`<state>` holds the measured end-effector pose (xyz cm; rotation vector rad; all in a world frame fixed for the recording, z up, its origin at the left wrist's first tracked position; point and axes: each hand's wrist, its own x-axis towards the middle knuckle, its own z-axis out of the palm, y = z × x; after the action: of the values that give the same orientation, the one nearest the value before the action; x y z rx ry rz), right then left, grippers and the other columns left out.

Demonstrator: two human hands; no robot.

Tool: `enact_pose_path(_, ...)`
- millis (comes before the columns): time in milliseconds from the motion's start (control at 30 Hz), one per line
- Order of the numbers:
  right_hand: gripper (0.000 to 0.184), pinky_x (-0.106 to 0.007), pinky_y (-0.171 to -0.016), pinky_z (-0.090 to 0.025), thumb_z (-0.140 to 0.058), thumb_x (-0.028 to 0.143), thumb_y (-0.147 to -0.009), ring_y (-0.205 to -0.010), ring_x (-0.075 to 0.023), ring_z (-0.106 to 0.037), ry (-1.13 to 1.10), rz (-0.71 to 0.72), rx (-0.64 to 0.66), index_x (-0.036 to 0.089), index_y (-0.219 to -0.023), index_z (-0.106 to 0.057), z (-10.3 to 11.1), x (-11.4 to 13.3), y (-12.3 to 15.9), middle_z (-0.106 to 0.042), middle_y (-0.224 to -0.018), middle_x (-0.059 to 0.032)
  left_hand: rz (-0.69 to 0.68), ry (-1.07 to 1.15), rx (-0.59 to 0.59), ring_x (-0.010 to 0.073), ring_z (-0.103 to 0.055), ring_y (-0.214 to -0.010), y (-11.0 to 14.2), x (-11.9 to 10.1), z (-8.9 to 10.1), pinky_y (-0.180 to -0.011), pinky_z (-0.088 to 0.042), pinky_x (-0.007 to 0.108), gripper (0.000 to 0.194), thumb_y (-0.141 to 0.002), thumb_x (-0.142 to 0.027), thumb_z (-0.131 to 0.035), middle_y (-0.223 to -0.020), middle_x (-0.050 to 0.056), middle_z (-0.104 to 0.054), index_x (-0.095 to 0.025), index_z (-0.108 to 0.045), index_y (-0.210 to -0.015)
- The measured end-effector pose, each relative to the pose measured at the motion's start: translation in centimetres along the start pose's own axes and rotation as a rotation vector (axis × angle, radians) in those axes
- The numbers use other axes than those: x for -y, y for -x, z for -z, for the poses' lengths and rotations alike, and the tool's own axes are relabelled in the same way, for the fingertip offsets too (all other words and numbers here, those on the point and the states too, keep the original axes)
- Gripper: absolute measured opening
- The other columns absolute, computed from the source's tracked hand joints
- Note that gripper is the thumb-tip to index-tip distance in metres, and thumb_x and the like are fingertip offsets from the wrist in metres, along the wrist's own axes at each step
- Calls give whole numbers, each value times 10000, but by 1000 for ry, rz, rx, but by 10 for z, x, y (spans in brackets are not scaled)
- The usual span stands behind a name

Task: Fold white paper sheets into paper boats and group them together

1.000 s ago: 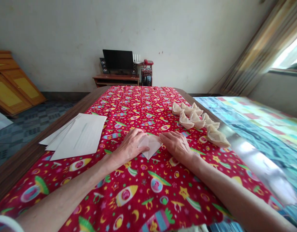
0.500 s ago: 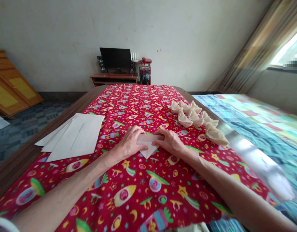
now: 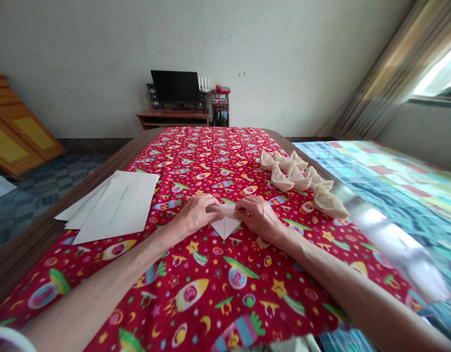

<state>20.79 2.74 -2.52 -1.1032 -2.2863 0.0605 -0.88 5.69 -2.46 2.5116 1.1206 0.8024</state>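
A small sheet of folded white paper lies on the red patterned cloth, its lower part a point with a crease down the middle. My left hand pinches the paper's left end between thumb and fingers. At the right end my right hand grips it the same way. Between the hands the upper strip of paper stands lifted and looks narrow. Parts of both ends are hidden behind my fingers. Several folded cream paper shapes sit in a cluster at the right edge of the cloth.
Loose white sheets lie fanned out left of my hands. The brown table borders the cloth. A bed with a blue cover adjoins the right side. A monitor stands on a desk by the wall.
The paper's upper strip has tilted and now shows as a narrower band. My right hand's fingers have curled further round its end. The sheets and folded shapes stay put.
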Motion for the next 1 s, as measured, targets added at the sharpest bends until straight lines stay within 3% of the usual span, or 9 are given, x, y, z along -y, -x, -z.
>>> enact_pose_path(100, 146, -258, -691, -353, -530, 192, -885, -700, -144, -495, 156, 125, 17, 163, -765, -608, 5, 2, 2, -599, -728, -29, -87, -103, -26, 137, -589, -725, 5, 1, 6, -701, -414, 256, 71, -782, -171, -666, -727, -13, -633, -186, -646, -716)
enact_pose_path(333, 200, -294, -713, -339, -458, 229, -942, -761, -163, -475, 320, 308, 131, 160, -830, -609, 18, 5, 9, -615, -822, -45, -340, -416, 34, 168, -570, -870, 19, -8, 20, -808, -378, 329, 165, -892, -125, -505, -878, 16, -640, -194, -650, -931)
enact_pose_path(500, 220, -317, -743, -370, -406, 215, -959, -817, -178, -490, 338, 376, 166, 154, -907, -611, 21, 4, 13, -616, -885, -67, -359, -489, 109, 181, -549, -921, 26, -16, 25, -819, -386, 340, 188, -913, -138, -478, -989, 33, -631, -193, -623, -1020)
enact_pose_path(767, 226, -316, -817, -458, -379, 127, -933, -941, -191, -539, 235, 358, 229, 141, -989, -598, 24, 6, 23, -617, -1021, -110, -278, -595, 177, 209, -537, -1051, 46, -20, 37, -930, -410, 382, 287, -882, -87, -453, -1137, 60, -613, -179, -589, -1118)
enact_pose_path(900, 251, -331, -850, -470, -354, 141, -947, -950, -195, -562, 226, 343, 195, 139, -980, -603, 25, 10, 27, -633, -1023, -117, -218, -568, 94, 228, -456, -1226, 55, -27, 33, -1096, -282, 434, 310, -924, -227, -430, -1266, 78, -575, -149, -566, -1191)
enact_pose_path(1000, 247, -321, -846, -476, -363, 146, -946, -951, -195, -567, 228, 325, 201, 140, -956, -611, 26, 15, 27, -643, -989, -111, -222, -499, 95, 227, -369, -1319, 53, -39, 21, -1119, -260, 432, 403, -955, -316, -373, -1375, 86, -489, -138, -482, -1301)
